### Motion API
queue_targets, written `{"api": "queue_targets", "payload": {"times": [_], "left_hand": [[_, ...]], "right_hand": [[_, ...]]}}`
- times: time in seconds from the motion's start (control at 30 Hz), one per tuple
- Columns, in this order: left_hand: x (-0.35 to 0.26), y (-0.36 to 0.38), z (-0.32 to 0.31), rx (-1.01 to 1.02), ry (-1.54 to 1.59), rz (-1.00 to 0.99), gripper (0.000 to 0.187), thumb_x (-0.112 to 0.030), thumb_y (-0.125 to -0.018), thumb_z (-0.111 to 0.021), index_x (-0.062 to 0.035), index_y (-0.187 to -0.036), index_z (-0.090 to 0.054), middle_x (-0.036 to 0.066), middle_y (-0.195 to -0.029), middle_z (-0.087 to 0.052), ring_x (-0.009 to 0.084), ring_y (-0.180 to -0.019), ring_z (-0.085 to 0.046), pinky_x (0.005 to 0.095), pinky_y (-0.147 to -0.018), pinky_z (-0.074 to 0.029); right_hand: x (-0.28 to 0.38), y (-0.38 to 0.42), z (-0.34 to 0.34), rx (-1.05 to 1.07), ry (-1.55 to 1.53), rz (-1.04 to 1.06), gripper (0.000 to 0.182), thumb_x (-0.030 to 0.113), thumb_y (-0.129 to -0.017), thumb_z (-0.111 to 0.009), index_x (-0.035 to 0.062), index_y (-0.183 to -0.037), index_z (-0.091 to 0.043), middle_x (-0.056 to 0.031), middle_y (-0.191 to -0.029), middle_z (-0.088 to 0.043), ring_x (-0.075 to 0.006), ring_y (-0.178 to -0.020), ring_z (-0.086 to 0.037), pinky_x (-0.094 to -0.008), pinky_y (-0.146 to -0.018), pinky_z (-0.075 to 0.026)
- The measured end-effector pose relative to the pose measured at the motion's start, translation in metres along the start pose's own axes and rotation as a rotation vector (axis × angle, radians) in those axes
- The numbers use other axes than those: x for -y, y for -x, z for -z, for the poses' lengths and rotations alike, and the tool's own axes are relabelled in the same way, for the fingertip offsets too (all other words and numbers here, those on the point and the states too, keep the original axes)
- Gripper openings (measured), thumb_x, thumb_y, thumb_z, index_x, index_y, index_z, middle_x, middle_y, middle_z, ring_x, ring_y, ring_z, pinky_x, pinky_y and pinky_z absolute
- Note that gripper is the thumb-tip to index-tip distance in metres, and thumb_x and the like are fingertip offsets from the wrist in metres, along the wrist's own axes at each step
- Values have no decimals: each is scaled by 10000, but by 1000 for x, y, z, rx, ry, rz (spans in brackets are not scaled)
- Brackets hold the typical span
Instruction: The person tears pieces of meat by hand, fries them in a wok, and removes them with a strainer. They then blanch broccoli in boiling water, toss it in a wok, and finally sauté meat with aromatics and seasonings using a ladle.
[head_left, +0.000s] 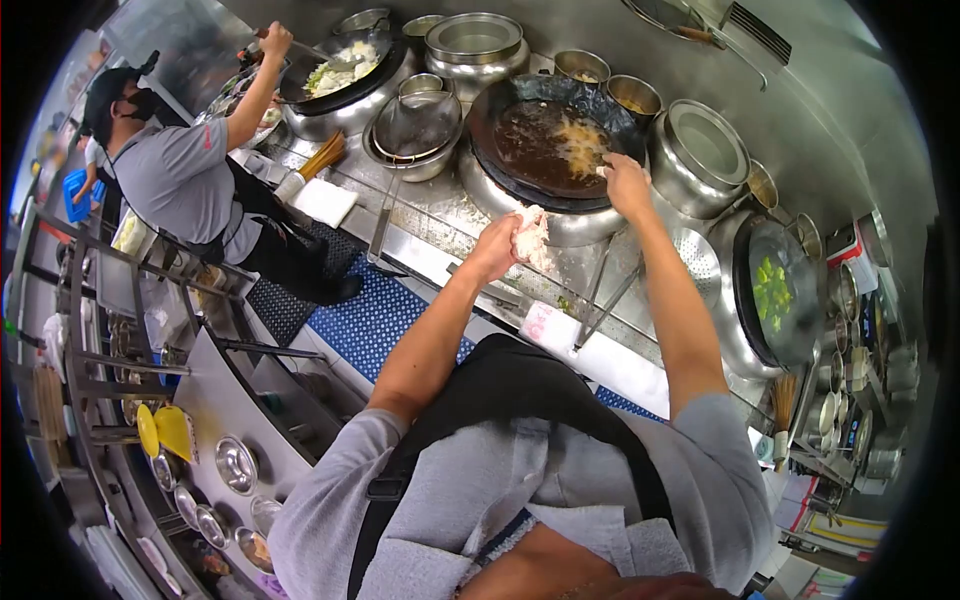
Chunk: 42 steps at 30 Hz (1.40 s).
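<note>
My left hand [491, 247] is closed around a clump of pale, raw-looking coated food pieces [533, 238], just outside the near rim of a large wok. That wok [490, 104] holds dark oil [535, 150], and golden pieces [582, 142] bubble at its right side. Over the wok's right edge, my right hand [628, 187] has its fingers pinched together. A small whitish bit shows at those fingertips, probably the same coated food. Below the hands, a perforated skimmer [692, 262] lies on the steel counter, with long handles beside it.
To the right stands a wok with green vegetables [771, 290]. Lidded steel pots [707, 145] flank the frying wok. A mesh strainer [417, 125] rests over a bowl at left. A co-worker [185, 165] tends another wok [343, 72]. Behind me is a shelf with metal bowls [236, 465].
</note>
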<state>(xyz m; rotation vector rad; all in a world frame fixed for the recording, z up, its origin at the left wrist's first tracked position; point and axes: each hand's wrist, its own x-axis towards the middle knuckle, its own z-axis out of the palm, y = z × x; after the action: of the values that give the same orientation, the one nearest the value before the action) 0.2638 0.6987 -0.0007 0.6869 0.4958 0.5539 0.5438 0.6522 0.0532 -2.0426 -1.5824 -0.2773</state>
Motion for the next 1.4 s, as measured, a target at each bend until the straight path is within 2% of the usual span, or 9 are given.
{"api": "queue_targets", "payload": {"times": [0.07, 0.13, 0.17, 0.47, 0.57, 0.8, 1.1, 1.27, 1.4], "left_hand": [[-3, 3, -5, 115, -52, -28, 309, -202, -1038, -469, 12, -1256, -522, 95, -1121, -649, 200, -961, -667, 360, -810, -568], [-2, -5, -11, 203, -160, -54, 314, -228, -1049, -474, 6, -1252, -525, 94, -1128, -647, 174, -959, -659, 338, -791, -568], [-1, -6, -21, 171, -167, -97, 308, -246, -1050, -495, 11, -1210, -550, 85, -1077, -661, 141, -904, -657, 304, -747, -562], [20, -29, -28, -68, -479, -263, 315, -337, -1004, -597, -28, -975, -643, 7, -859, -653, 54, -748, -564, 235, -651, -465], [21, -24, -35, -149, -534, -301, 390, -378, -1010, -567, -27, -850, -620, 4, -766, -611, 73, -693, -511, 271, -616, -437], [16, -24, -29, -200, -540, -233, 397, -420, -1025, -524, -89, -823, -612, -77, -681, -444, 45, -587, -307, 254, -517, -269], [8, -17, -28, 11, -504, -147, 301, -314, -1015, -573, -22, -1028, -642, 23, -915, -671, 81, -776, -598, 243, -680, -486], [5, -13, -36, -1, -330, -160, 294, -290, -985, -624, -2, -959, -674, 15, -859, -663, 72, -756, -573, 242, -644, -459], [-4, -12, -35, 46, -427, -68, 260, -258, -953, -644, -1, -949, -681, 22, -843, -667, 75, -713, -573, 242, -615, -453]], "right_hand": [[7, 5, 17, 294, -323, -111, 305, 212, -932, -602, 77, -1198, -665, -124, -1198, -674, -346, -1016, -659, -435, -890, -504], [36, 23, 22, 604, -908, -103, 483, 197, -898, -694, 93, -1355, -578, -142, -1232, -656, -200, -1005, -659, -335, -857, -522], [65, 30, 42, 708, -904, -166, 496, 158, -882, -721, 72, -1349, -577, -145, -1224, -644, -154, -991, -643, -291, -830, -527], [82, 63, 23, 434, -1054, -263, 245, 71, -793, -776, -10, -1001, -675, -50, -924, -710, -102, -791, -655, -255, -694, -518], [82, 66, 12, 297, -636, -86, 218, 65, -784, -767, -2, -969, -673, -47, -883, -705, -98, -742, -652, -252, -653, -510], [60, 67, 7, 418, -1158, -374, 200, 54, -837, -712, -8, -1015, -646, -63, -872, -704, -112, -741, -654, -258, -653, -543], [55, 66, 14, 468, -1305, -400, 199, 20, -843, -698, -17, -1033, -651, -49, -847, -691, -106, -678, -640, -253, -639, -534], [55, 70, 22, 473, -1569, -570, 140, -1, -869, -667, -9, -1008, -652, -59, -856, -695, -117, -685, -649, -256, -685, -557], [62, 69, 26, 516, -1404, -515, 156, 21, -863, -694, -9, -1007, -644, -65, -849, -693, -120, -717, -668, -262, -663, -568]]}}
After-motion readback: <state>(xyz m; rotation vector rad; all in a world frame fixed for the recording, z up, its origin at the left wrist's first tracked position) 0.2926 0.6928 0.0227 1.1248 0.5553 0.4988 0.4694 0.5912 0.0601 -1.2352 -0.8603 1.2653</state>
